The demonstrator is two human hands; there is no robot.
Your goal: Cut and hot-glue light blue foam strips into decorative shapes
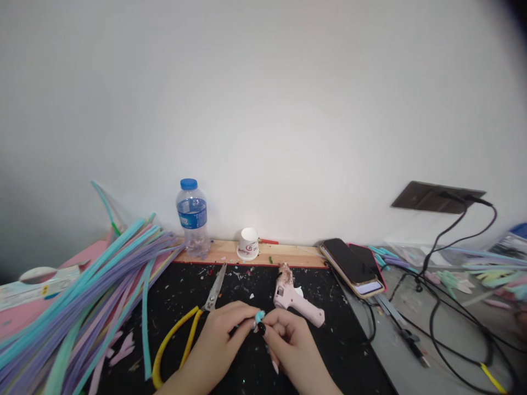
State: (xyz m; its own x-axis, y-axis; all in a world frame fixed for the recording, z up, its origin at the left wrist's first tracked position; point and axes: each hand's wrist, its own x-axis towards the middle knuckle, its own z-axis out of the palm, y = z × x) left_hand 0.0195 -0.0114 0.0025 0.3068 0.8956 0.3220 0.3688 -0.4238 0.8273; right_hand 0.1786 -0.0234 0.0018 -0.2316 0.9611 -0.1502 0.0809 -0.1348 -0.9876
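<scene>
Over the black mat, my left hand and my right hand meet fingertip to fingertip. Both are closed in a pinch on a small curled turquoise pipe cleaner piece, partly hidden by the fingers. A pair of scissors with yellow handles lies beside my left hand, blades pointing away. Just beyond my right hand rests a pale pink glue gun on its side, its nozzle end stained brown.
Long pastel pipe cleaners are heaped at the left. A water bottle and a paper cup stand by the wall. Phones lie at the right, near black cables running from a wall socket. Small scraps litter the mat.
</scene>
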